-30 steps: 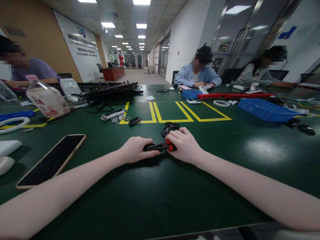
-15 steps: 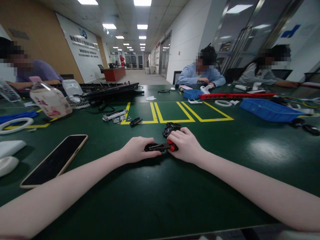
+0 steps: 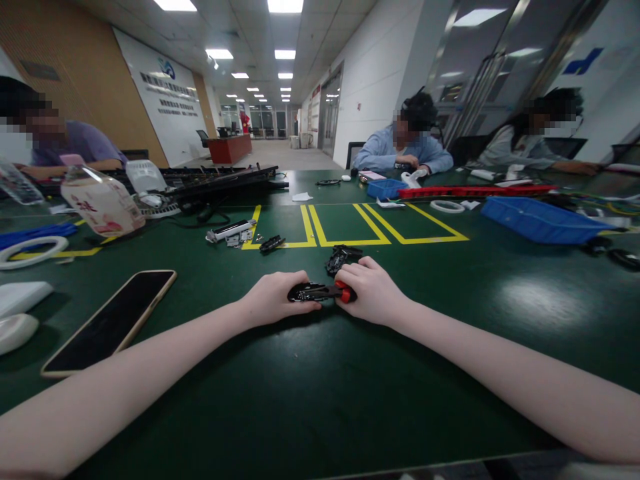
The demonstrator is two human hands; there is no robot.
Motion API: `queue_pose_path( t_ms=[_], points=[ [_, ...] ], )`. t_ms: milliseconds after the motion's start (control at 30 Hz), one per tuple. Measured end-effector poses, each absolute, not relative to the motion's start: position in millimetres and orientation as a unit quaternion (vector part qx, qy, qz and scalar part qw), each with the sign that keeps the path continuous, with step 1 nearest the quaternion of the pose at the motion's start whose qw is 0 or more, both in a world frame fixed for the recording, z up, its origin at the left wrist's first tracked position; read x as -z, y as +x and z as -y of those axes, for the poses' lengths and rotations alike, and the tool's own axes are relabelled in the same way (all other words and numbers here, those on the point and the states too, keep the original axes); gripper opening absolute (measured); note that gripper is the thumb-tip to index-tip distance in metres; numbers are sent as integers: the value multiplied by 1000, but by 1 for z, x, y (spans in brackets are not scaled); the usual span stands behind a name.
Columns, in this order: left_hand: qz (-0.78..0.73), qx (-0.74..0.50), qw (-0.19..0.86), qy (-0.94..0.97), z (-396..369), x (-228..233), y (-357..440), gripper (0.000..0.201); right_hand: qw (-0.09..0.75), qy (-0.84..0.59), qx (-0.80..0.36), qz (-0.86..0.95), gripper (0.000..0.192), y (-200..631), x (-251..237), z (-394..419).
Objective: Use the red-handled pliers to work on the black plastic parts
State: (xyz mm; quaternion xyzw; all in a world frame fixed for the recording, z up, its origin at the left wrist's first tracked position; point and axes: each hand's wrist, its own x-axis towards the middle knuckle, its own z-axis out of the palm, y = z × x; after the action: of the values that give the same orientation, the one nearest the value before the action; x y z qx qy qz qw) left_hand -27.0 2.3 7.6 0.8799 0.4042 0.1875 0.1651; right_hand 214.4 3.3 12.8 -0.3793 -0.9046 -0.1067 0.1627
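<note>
My left hand (image 3: 273, 299) and my right hand (image 3: 371, 292) meet at the middle of the green table (image 3: 310, 393). Between them lies a small black part (image 3: 309, 291) with shiny metal bits; my left fingers close over its left end. My right fingers pinch a red-handled tool (image 3: 344, 291) whose tip rests on the part's right end. Just behind my right fingers sits another small black part (image 3: 341, 256).
A phone (image 3: 111, 321) lies face up at the left. Loose black and metal pieces (image 3: 239, 235) sit by yellow tape lines (image 3: 350, 230). A blue tray (image 3: 537, 220) is at right, a plastic bottle (image 3: 100, 201) at left. Three other people sit at the table's far sides.
The black part between my hands has turned slightly, showing more metal. My right fingers have shifted a little on the red tool. The view has moved slightly.
</note>
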Motion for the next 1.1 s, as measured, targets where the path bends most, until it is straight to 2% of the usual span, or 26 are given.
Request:
queue_pose_path(
  t_ms=[300,700,1100],
  points=[
    [-403,-187,145,884,-2,-7,-27,35,112,-413,55,902,10,210,-25,1],
    [-396,-158,143,893,-2,-8,-26,35,45,-468,-85,878,14,209,-43,11],
    [-376,-141,132,906,-3,-10,-26,41,59,-467,-44,881,16,209,-39,11]
  ],
)
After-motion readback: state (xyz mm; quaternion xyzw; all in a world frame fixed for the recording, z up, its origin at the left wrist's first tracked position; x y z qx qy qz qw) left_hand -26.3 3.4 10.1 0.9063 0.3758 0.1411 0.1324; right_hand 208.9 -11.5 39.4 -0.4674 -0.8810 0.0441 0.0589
